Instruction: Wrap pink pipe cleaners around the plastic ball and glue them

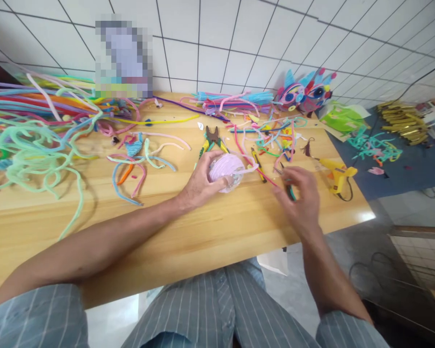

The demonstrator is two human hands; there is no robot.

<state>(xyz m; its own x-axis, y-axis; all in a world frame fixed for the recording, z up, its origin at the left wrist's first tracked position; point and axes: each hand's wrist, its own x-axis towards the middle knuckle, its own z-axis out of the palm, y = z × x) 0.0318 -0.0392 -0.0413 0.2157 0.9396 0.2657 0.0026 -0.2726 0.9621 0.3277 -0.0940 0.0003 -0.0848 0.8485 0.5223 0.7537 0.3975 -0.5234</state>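
Observation:
My left hand (203, 181) is closed around a pale purple ball (224, 169) wound with fuzzy chenille stem, and it holds the ball just above the table. A loose stem end (250, 166) sticks out from the ball to the right. To its right, my right hand (300, 195) is curled around small pliers (290, 191) with teal and dark handles; the palm hides part of them. Larger pliers (212, 137) with green and yellow handles lie open behind the ball. Between my hands are a yellow and black utility knife (259, 165) and a red chenille stem (241, 142).
A tangle of mint green chenille stems (32, 150) and a colourful bundle (50, 104) spread over the left side. Pink and blue stems (235, 102) lie by the tiled wall. At right are a yellow glue gun (336, 175) with a cord and decorated figures (304, 92).

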